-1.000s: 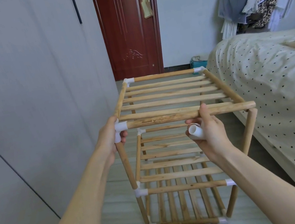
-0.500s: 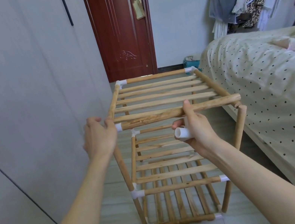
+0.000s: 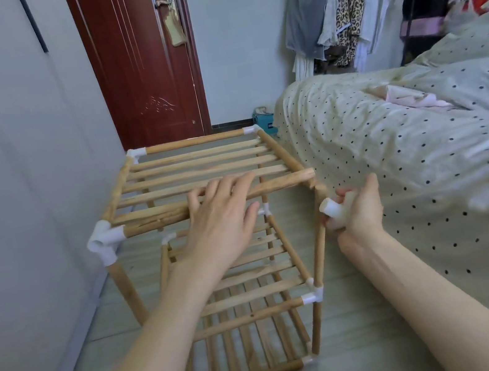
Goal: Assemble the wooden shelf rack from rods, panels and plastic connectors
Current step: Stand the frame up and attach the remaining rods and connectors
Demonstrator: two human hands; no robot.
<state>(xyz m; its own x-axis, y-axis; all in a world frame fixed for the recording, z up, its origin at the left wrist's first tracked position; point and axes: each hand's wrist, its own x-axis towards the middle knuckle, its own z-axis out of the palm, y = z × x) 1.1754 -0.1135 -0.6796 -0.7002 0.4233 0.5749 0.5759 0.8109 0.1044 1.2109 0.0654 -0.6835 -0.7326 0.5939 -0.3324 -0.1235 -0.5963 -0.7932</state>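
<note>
The wooden shelf rack (image 3: 216, 255) stands on the floor (image 3: 362, 344) between a grey wall (image 3: 4, 162) at 9 o'clock and a dotted bed (image 3: 429, 169) at 3 o'clock. The left hand (image 3: 221, 218) lies on the front top rod (image 3: 158, 221), fingers fairly straight and spread, not gripping it. This rod sits in a white connector (image 3: 105, 241) at its left end; its right end is bare. The right hand (image 3: 357, 214) grasps a loose white connector (image 3: 333, 208) just beside the front right post (image 3: 320, 253).
</note>
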